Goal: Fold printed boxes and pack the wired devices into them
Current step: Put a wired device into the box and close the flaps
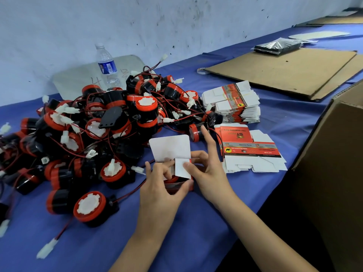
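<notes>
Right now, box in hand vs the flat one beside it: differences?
The held box is folded, flaps open, a red device showing inside; the flat box lies unfolded on the table. The left hand and right hand grip the held box, not the flat box. Both carry red print.

Wall [176, 22]: pale, scuffed, flecked with dark marks. Table [196, 222]: long, covered in blue cloth, set along the wall. A grey panel [78, 79] leans against the wall, with a clear water bottle [107, 65] upright before it. Flattened cardboard sheets [284, 71] lie further along, with a dark bundle [277, 47], possibly plastic-wrapped, at their far edge. Large brown carton [334, 163] at right. Lighting even.
</notes>
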Available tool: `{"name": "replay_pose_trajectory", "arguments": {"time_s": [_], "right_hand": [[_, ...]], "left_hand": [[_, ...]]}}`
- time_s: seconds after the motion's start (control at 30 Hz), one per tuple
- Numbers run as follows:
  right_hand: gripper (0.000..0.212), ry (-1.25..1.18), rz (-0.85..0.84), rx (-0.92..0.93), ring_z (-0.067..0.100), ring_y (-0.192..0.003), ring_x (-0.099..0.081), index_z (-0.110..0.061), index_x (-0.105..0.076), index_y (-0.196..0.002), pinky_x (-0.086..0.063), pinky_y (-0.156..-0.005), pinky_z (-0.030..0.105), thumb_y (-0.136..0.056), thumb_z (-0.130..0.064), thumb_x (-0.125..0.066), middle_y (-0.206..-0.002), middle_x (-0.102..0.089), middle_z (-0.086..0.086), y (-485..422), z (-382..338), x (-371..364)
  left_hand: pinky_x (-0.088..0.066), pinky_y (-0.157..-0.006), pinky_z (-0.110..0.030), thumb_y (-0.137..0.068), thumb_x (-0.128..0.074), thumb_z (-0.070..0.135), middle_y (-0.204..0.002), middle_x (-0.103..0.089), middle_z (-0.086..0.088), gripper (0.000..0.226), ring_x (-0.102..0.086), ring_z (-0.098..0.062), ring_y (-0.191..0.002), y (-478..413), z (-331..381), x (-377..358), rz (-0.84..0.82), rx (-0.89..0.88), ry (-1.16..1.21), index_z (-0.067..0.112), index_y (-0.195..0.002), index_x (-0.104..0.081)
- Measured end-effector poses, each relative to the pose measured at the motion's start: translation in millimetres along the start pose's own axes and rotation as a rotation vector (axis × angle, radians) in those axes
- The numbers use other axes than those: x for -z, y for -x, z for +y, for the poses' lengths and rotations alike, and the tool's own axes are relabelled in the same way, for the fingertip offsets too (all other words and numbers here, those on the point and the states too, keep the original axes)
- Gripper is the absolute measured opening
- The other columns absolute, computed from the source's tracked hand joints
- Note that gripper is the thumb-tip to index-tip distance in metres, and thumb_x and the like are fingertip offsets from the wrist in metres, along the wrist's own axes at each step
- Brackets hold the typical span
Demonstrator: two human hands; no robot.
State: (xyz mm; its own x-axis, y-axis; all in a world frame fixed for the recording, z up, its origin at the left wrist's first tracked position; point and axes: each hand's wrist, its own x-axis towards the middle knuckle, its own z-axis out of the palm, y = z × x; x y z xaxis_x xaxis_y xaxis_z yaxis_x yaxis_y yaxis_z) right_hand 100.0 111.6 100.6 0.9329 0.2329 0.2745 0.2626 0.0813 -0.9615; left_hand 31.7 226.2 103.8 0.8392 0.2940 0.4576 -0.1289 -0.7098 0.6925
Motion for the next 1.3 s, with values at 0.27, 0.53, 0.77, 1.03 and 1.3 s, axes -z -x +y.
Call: {"name": "replay_pose_trajectory", "arguments": {"time_s": [0.27,0.53,0.77,1.03,1.3], "right_hand": [[0.048,0.124,-0.145,0.011,0.023,-0.093,-0.061,-0.019,-0.057,-0.125,-0.049,-0.083,0.030,-0.088,0.011,-0.051,-0.102,-0.067,0.011,-8,-3,0],[0.008,0.047,-0.142,0.034,0.005,-0.107,-0.060,-0.019,-0.064,-0.085,-0.045,-0.090,0.017,-0.079,-0.023,-0.065,-0.109,-0.065,-0.006,0,-12,2],[0.036,0.042,-0.150,-0.084,0.010,-0.071,-0.056,0.001,-0.057,-0.087,-0.046,-0.066,0.031,-0.089,-0.033,-0.065,-0.073,-0.060,0.011,-15,-21,-1],[0.047,0.077,0.012,-0.020,0.017,-0.064,-0.034,0.004,-0.037,-0.068,-0.028,-0.060,0.032,-0.097,-0.029,-0.053,-0.066,-0.033,0.010,-22,-33,-10],[0.023,0.140,-0.060,0.040,0.005,-0.097,-0.067,-0.018,-0.076,-0.091,-0.050,-0.089,0.023,-0.090,-0.003,-0.060,-0.096,-0.075,-0.008,-21,-32,0]], "left_hand": [[-0.007,-0.116,-0.048,-0.068,-0.087,0.019,-0.119,-0.067,-0.004,0.045,-0.062,-0.023,-0.116,3,-4,-7,-0.076,-0.167,-0.328,0.007,-0.108,-0.070],[-0.058,-0.082,-0.043,-0.064,-0.084,0.021,-0.116,-0.067,-0.008,0.051,-0.064,-0.030,-0.108,7,5,-10,-0.027,-0.220,-0.392,0.008,-0.111,-0.069],[-0.056,-0.072,-0.037,-0.077,-0.077,0.037,-0.116,-0.058,0.000,0.034,-0.062,-0.020,-0.104,2,3,-5,-0.090,-0.158,-0.218,0.015,-0.102,-0.071],[-0.055,-0.073,-0.034,-0.077,-0.079,0.036,-0.113,-0.056,0.000,0.032,-0.060,-0.018,-0.106,0,1,-5,-0.098,-0.179,-0.192,0.015,-0.100,-0.070],[-0.007,-0.121,-0.030,-0.074,-0.081,0.032,-0.104,-0.054,0.002,0.029,-0.059,-0.020,-0.103,0,-2,-11,-0.048,-0.105,-0.123,0.013,-0.089,-0.065]]}}
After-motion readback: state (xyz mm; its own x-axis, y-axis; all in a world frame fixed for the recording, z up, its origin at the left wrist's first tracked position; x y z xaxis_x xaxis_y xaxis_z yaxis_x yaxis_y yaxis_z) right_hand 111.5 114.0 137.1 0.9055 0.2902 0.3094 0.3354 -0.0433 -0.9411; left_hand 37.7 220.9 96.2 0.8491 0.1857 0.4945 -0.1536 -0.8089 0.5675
